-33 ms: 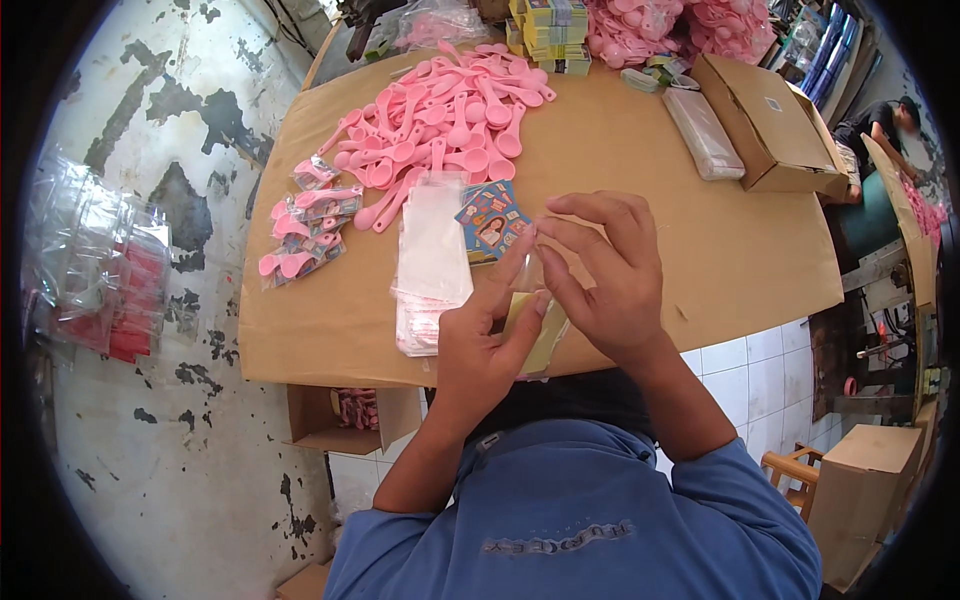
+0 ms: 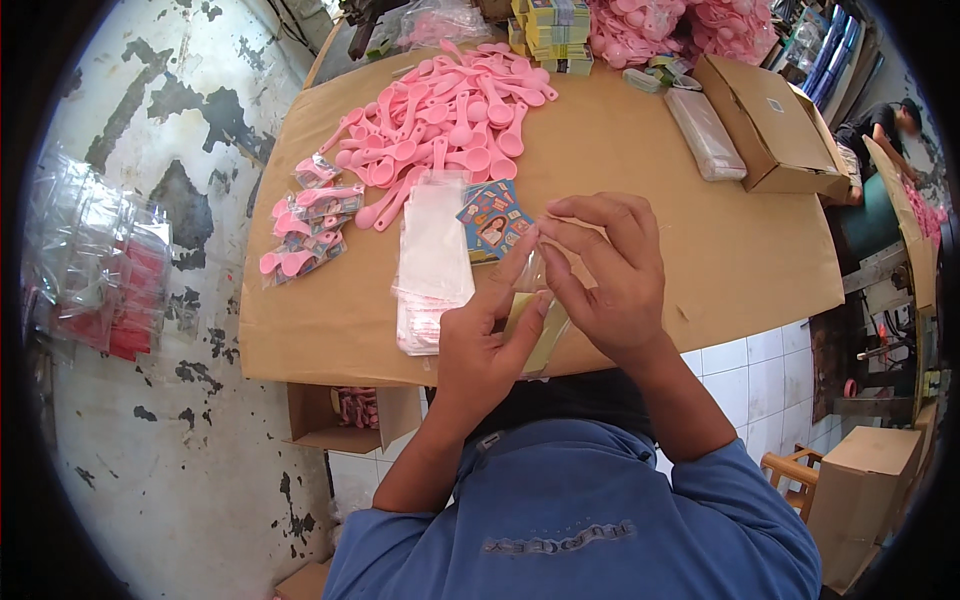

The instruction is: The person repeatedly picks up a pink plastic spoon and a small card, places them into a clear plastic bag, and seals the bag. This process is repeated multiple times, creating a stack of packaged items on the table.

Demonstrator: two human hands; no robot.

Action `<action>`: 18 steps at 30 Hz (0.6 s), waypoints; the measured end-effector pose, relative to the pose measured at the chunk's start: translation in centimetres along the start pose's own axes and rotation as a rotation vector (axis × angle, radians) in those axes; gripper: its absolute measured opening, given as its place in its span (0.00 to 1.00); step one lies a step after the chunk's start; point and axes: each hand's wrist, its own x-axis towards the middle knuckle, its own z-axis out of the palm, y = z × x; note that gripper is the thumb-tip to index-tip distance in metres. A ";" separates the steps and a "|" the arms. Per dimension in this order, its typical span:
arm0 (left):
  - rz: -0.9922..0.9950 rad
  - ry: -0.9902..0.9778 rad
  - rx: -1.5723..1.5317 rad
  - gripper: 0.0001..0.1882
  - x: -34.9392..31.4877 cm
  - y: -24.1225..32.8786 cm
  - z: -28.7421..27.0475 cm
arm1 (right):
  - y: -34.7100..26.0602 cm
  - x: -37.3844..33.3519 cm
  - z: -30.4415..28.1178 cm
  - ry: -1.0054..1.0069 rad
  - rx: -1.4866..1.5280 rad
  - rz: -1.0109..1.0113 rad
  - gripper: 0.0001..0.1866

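Note:
Near the table's front edge, my left hand [image 2: 487, 335] is closed on a small clear plastic bag [image 2: 532, 272], its thumb pressed over a pale yellow card [image 2: 547, 348] that shows in or behind the film. My right hand [image 2: 618, 285] pinches the bag's upper part, fingertips close to the left index finger. Just beyond the left hand lies a stack of clear bags [image 2: 434, 245]. Blue printed cards [image 2: 495, 222] are piled beside it, partly behind my fingers. Further off is a heap of pink measuring spoons [image 2: 440, 115]. Packed spoons in clear bags [image 2: 305, 225] lie to its left.
Stacks of cards [image 2: 555, 35] and bagged pink spoons [image 2: 680, 28] stand at the back. A cardboard box [image 2: 765, 125] and a clear-wrapped pack [image 2: 705, 135] sit at the right rear. At far right, a person [image 2: 885, 130] bends over. An open carton [image 2: 335, 420] stands below the table's front left.

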 end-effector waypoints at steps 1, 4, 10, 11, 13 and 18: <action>-0.003 0.001 0.000 0.33 0.0 0.5 -0.1 | 0.2 -0.1 0.0 0.007 -0.018 -0.014 0.14; -0.014 -0.046 0.047 0.31 0.0 1.8 -0.2 | 0.5 -0.2 -0.1 -0.011 -0.027 -0.024 0.14; -0.046 -0.131 0.028 0.31 -0.5 0.5 -0.6 | 1.8 -0.1 -0.8 0.055 0.204 0.257 0.08; -0.108 -0.100 -0.128 0.28 -0.5 0.7 -0.4 | 2.1 0.0 -1.2 0.129 0.330 0.414 0.07; -0.168 -0.065 -0.287 0.26 -0.5 1.0 -0.4 | 2.8 0.7 -1.7 0.280 0.633 0.552 0.06; -0.233 0.066 -0.558 0.13 -0.4 0.0 -1.2 | 4.1 -1.2 -3.1 0.414 1.120 0.709 0.06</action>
